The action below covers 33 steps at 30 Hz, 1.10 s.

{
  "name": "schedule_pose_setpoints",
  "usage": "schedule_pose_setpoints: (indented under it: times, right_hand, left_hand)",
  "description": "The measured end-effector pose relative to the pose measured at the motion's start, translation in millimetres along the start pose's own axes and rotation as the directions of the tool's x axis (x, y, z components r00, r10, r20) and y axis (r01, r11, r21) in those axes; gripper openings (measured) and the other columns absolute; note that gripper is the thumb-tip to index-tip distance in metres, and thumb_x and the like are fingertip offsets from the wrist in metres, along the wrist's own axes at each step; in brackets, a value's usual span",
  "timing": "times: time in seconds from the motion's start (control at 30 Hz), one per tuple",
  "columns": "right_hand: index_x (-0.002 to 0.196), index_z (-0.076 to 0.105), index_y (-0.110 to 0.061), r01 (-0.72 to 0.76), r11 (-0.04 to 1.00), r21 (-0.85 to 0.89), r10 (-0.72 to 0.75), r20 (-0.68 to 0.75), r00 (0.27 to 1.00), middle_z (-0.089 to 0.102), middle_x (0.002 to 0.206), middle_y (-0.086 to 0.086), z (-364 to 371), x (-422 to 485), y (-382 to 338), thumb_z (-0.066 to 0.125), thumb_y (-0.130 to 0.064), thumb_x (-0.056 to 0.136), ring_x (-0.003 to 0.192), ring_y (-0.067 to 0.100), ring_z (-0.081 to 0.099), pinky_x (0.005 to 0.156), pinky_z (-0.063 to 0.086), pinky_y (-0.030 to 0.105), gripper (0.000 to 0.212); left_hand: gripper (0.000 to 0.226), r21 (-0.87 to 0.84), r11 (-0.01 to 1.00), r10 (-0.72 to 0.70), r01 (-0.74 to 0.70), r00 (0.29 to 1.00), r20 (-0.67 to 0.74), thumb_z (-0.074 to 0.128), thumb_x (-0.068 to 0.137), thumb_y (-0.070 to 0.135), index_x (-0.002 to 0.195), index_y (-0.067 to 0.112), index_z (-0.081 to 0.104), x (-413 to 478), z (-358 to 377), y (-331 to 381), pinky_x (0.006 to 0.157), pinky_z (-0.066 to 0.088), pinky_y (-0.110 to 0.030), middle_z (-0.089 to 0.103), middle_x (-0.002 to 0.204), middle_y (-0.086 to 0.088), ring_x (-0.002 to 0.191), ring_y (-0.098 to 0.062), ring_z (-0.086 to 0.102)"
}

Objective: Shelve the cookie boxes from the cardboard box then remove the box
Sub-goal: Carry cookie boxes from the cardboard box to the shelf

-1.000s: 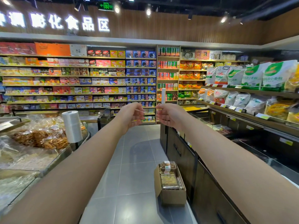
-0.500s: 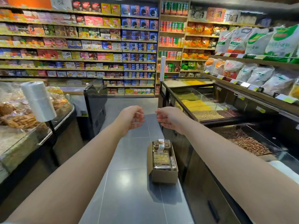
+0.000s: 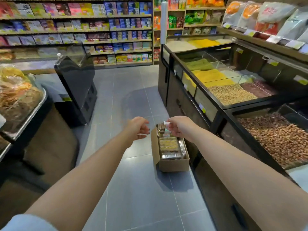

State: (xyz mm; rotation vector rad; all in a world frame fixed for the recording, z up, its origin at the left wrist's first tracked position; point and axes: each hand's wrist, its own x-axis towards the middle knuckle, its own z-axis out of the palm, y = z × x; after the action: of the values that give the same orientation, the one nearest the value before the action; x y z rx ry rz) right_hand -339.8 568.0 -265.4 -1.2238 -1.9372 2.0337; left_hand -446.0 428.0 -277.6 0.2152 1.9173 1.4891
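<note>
The view is tilting down compared with a moment ago: the ceiling and sign are gone, and the cardboard box (image 3: 171,153) is now sitting lower centre of the frame, on the floor (image 3: 133,189) beside the grain counter (image 3: 216,100). Both arms are coming down toward it, so the person is probably beginning to unload. The cookie boxes (image 3: 168,145) are still lying inside. The left hand (image 3: 137,129) is half open and holding nothing. The right hand (image 3: 180,127) is loosely curled over the box's far end; whether it is touching a pack, one cannot tell.
</note>
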Motion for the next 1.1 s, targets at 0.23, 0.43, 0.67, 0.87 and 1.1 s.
schedule_pose_setpoints:
  times: [0.23,0.43,0.67,0.87,1.1]
  right_hand:
    - [0.098,0.06,-0.014,-0.153,0.985,-0.08,0.155,0.018,0.988,0.058,0.074,-0.001,-23,116,18,0.056,-0.019,0.094,0.069,0.009,0.057,0.067,0.044,0.025,0.008]
    - [0.096,0.065,-0.013,-0.247,0.961,-0.124,0.254,0.048,0.966,0.057,0.074,-0.001,-62,246,9,0.057,-0.019,0.093,0.071,0.012,0.057,0.062,0.043,0.024,0.011]
    - [0.097,0.062,-0.011,-0.412,0.91,-0.048,0.414,0.036,0.91,0.054,0.072,0.002,-104,378,4,0.054,-0.017,0.096,0.064,0.011,0.052,0.069,0.044,0.024,0.01]
    - [0.093,0.061,-0.011,-0.504,0.861,-0.075,0.504,-0.01,0.863,0.055,0.071,0.002,-105,491,62,0.051,-0.019,0.096,0.063,0.012,0.052,0.068,0.044,0.027,0.013]
    - [0.094,0.059,-0.01,-0.48,0.875,-0.058,0.471,-0.123,0.874,0.051,0.065,0.001,-100,633,174,0.047,-0.014,0.096,0.053,0.011,0.045,0.043,0.034,0.02,0.013]
  left_hand:
    - [0.011,0.014,0.991,-0.133,0.132,0.989,0.064,0.05,0.091,0.015,0.082,0.014,0.057,113,32,-19,0.066,0.045,-0.028,0.056,0.069,-0.006,0.065,-0.019,0.058]
    - [0.008,-0.031,0.979,-0.203,0.203,0.979,-0.002,0.052,0.09,0.014,0.083,0.014,0.055,230,80,-12,0.063,0.047,-0.028,0.056,0.07,-0.007,0.067,-0.02,0.056]
    - [0.008,-0.127,0.927,-0.364,0.353,0.928,-0.08,0.051,0.092,0.015,0.088,0.013,0.058,337,117,-17,0.073,0.05,-0.032,0.056,0.072,-0.007,0.074,-0.023,0.058]
    - [0.014,-0.088,0.91,-0.413,0.406,0.907,-0.082,0.048,0.094,0.021,0.089,0.011,0.057,441,133,-64,0.063,0.047,-0.028,0.054,0.07,-0.007,0.062,-0.018,0.053]
    - [0.014,-0.061,0.914,-0.402,0.4,0.915,-0.024,0.051,0.093,0.021,0.081,0.014,0.051,581,153,-183,0.055,0.038,-0.024,0.047,0.066,-0.004,0.058,-0.015,0.043]
